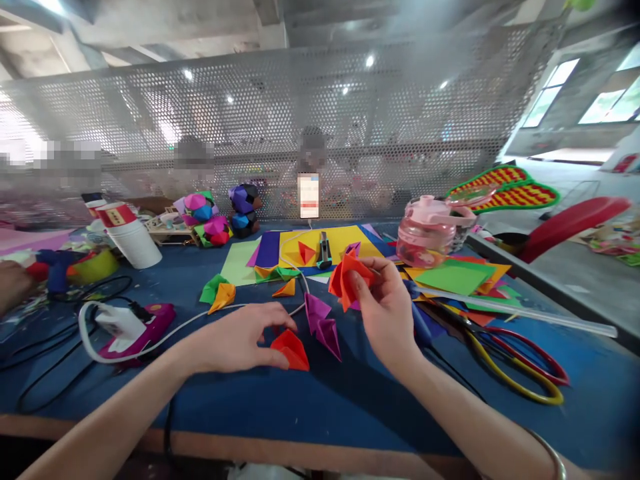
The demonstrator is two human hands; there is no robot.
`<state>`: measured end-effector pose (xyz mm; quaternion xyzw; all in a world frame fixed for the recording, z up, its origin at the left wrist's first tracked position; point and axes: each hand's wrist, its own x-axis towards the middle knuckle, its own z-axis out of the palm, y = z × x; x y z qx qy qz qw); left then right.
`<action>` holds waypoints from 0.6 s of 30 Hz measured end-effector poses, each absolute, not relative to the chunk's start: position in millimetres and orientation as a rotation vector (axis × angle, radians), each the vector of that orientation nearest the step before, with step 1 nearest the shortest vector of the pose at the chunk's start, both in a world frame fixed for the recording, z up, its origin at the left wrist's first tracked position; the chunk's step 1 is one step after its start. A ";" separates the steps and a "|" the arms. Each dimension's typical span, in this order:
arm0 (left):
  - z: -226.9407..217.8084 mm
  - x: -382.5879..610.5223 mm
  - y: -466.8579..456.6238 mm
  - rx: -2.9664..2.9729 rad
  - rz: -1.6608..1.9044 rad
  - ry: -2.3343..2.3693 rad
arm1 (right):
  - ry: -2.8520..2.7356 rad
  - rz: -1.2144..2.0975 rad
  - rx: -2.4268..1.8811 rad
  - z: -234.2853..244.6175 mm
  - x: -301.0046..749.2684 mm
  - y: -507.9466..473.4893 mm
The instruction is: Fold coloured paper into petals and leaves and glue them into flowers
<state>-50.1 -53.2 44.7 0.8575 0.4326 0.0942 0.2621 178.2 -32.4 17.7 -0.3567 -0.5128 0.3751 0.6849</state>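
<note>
A left hand arches over a red-orange folded-paper piece on a blue tabletop, thumb and fingertips beside it; whether they pinch it cannot be told. Purple folded paper lies between the hands, seemingly handy to both. The raised right hand clamps an orange folded-paper unit thumb-to-fingers, likely sparing its flared points.
</note>
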 end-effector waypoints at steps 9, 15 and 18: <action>57.9 -37.0 17.6 2.287 0.828 1.517 | -1.062 0.812 -0.681 26.5 180.6 -36.6; 62.8 -5.8 113.0 2.155 0.864 1.899 | -1.254 0.835 -0.726 12.2 170.8 -50.1; 43.8 12.2 140.1 2.133 0.782 1.947 | -1.456 0.791 -0.799 3.4 167.6 -58.5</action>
